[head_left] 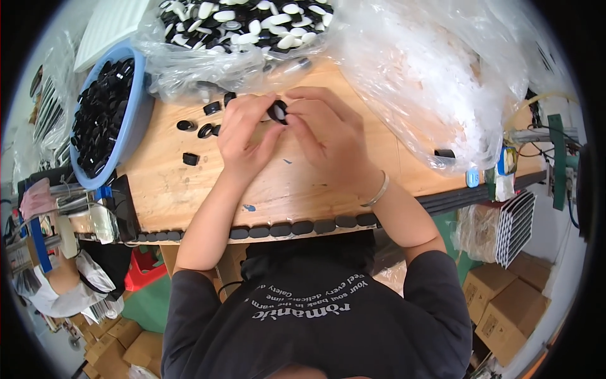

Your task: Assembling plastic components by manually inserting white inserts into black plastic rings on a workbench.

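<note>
Between my two hands, above the middle of the wooden table, is a small black oval ring (273,114) with something pale showing in its opening. My left hand (245,129) pinches its left side with thumb and fingers. From the other side, the fingertips of my right hand (328,129) press on its right edge. To the left of my left hand lie several loose black ring-shaped parts, among them one black ring (205,131) and a black piece (190,158) on its side. What lies beneath my palms is hidden.
A blue basin (140,95) full of black parts stands left. Behind my hands, a clear plastic bag (189,66) holds black and white oval pieces. Another bag (391,82) with whitish clear pieces spreads right. Black oval pieces (303,227) line the wooden table's (189,196) near edge.
</note>
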### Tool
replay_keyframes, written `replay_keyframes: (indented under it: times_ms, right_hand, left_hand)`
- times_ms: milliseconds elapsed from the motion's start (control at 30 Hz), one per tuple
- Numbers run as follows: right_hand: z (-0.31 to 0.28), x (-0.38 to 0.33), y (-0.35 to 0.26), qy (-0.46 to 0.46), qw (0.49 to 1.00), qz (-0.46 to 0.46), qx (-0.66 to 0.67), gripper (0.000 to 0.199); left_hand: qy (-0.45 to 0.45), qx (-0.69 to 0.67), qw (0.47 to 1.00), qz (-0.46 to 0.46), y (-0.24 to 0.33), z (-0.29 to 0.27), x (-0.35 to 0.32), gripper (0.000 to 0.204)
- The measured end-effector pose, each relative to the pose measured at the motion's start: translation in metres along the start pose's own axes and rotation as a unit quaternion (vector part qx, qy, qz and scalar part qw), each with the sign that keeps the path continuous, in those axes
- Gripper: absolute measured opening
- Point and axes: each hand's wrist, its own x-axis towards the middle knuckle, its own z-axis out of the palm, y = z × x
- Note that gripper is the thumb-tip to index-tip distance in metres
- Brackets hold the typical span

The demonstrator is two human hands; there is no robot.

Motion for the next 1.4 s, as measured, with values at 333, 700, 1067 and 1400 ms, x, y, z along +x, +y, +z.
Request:
replay_keyframes:
  times_ms: [333,700,1067,1400]
  right_hand:
    - [0.002,-0.003,-0.006,-0.052,0.996,-0.002,-0.076,0.015]
    - [0.001,-0.012,0.012,-0.112,0.992,0.028,-0.047,0.015]
    - [0.001,-0.009,0.027,-0.111,0.983,-0.105,-0.102,0.016]
    - [-0.001,-0.003,0.023,-0.070,0.971,-0.192,-0.125,0.015]
  left_hand:
    - [0.007,0.024,0.999,0.034,-0.003,0.003,-0.012,0.026]
    - [0.045,0.116,0.987,0.099,0.002,0.002,-0.017,0.034]
    - [0.069,0.094,0.987,0.108,0.006,0.006,-0.013,0.036]
    - [0.047,0.036,0.997,0.056,0.010,-0.001,-0.012,0.037]
